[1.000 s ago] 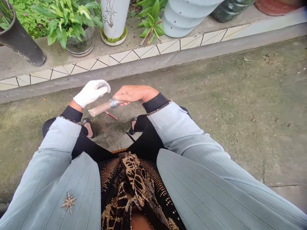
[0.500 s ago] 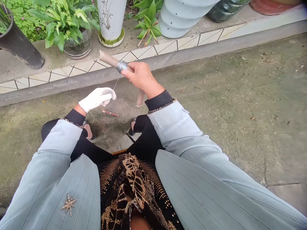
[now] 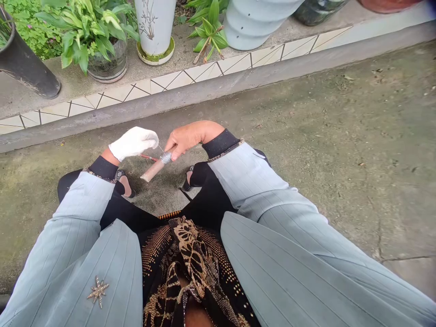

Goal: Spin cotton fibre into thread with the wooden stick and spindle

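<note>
My right hand [image 3: 189, 136] is bare and grips a brown stick [image 3: 153, 170] wound with a band of silver wire [image 3: 165, 157]; the stick slants down to the left, over the ground between my feet. My left hand [image 3: 133, 141] wears a white glove and is closed in a pinch on the thin wire strand that runs to the winding. The two hands are close together, a little apart. A small reddish stick [image 3: 149, 157] lies on the ground just behind them.
A tiled ledge [image 3: 190, 72] runs across the back with a black pot [image 3: 25, 68], a leafy plant in a glass pot [image 3: 102, 45], a white vase [image 3: 155, 25] and a large pale pot [image 3: 255, 22]. Mossy concrete ground [image 3: 340, 136] stretches to the right.
My right hand, raised high with the stick half a second ago, has come back down beside the gloved left hand. The stick now slants down to the left again. The left hand barely moved.
</note>
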`<state>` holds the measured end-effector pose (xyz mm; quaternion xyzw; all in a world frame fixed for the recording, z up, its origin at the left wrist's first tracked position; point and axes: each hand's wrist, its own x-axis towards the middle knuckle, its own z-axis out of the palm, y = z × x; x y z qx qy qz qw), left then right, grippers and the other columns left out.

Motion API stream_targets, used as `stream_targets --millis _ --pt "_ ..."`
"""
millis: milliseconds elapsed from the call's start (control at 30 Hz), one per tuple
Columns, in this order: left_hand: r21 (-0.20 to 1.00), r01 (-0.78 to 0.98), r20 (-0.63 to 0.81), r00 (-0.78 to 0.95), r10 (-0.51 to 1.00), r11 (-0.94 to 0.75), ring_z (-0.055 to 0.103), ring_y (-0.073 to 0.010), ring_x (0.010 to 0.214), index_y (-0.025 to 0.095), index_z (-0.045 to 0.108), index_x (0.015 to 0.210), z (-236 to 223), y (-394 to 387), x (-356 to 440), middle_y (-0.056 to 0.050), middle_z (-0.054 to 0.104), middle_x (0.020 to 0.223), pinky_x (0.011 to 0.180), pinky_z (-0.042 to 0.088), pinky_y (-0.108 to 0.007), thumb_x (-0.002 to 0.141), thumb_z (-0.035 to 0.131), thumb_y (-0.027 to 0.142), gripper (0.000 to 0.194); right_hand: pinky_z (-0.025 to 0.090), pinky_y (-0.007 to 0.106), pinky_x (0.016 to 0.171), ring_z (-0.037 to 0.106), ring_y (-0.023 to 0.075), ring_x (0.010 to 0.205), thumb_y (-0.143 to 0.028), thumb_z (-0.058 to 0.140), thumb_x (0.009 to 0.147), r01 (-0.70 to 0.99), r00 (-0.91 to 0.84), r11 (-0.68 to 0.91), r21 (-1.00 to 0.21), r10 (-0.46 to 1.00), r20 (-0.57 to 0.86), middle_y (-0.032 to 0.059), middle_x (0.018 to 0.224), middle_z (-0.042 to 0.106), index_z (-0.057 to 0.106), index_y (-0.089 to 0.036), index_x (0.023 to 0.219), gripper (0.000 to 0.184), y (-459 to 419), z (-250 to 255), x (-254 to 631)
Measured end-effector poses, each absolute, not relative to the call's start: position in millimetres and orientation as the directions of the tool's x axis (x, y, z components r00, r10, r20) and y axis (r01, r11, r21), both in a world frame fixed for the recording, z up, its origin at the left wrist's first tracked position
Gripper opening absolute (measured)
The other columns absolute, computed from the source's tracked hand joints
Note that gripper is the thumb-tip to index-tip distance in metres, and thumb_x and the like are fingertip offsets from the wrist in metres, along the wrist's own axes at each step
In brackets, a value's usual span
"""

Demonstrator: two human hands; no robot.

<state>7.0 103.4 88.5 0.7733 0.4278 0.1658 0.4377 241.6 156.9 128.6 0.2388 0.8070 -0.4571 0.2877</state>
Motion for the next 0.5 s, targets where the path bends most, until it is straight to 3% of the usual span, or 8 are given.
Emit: stream_targets --millis 67,133,300,400,500 --pt "0.873 0.451 -0.103 0.544 0.833 -0.187 0.057 -0.0156 0.066 0.016 0.073 0.084 84 106 7 -0.003 0.069 0.075 0.069 0.047 -0.031 0.087 0.065 0.045 0.03 0.045 0.028 0.074 0.06 0.0129 0.074 -0.035 0.078 0.091 0.572 -0.813 0.374 -0.73 0.14 -0.565 -0.0024 0.079 0.071 0.083 -0.019 0.106 0.023 161 132 253" --pt "0.938 0.332 -0.084 0.502 0.861 -0.101 0.051 -0.0138 0.061 0.016 0.071 0.088 80 108 8 -0.002 0.064 0.071 0.063 0.043 -0.029 0.087 0.069 0.052 0.036 0.047 0.028 0.072 0.057 0.0127 0.071 -0.046 0.079 0.091 0.496 -0.85 0.253 -0.831 0.336 -0.406 -0.0019 0.077 0.069 0.08 -0.019 0.103 0.03 166 135 265" --pt "0.987 0.153 -0.126 0.516 0.847 0.053 0.044 -0.0111 0.054 0.016 0.07 0.092 77 100 18 0.002 0.051 0.06 0.053 0.036 -0.025 0.09 0.071 0.066 0.05 0.047 0.035 0.065 0.051 0.016 0.067 -0.071 0.074 0.086 0.181 -0.663 0.09 -0.979 0.747 -0.054 0.0063 0.08 0.064 0.059 -0.021 0.081 0.053 171 130 276" --pt "0.987 0.149 -0.133 0.512 0.848 0.064 0.039 -0.0093 0.051 0.016 0.07 0.09 79 93 27 0.004 0.049 0.06 0.051 0.033 -0.024 0.089 0.074 0.066 0.051 0.049 0.037 0.066 0.052 0.0184 0.069 -0.072 0.068 0.088 0.123 -0.482 0.046 -0.991 0.876 -0.018 0.0089 0.088 0.065 0.05 -0.024 0.081 0.051 174 123 268" --pt "0.982 0.181 -0.152 0.57 0.807 0.057 0.035 -0.008 0.05 0.015 0.07 0.09 85 89 33 0.002 0.052 0.062 0.048 0.028 -0.025 0.091 0.072 0.064 0.049 0.049 0.036 0.07 0.058 0.0209 0.076 -0.065 0.059 0.097 0.347 -0.384 0.027 -0.938 0.916 -0.116 0.011 0.093 0.067 0.054 -0.023 0.084 0.044 178 118 260"
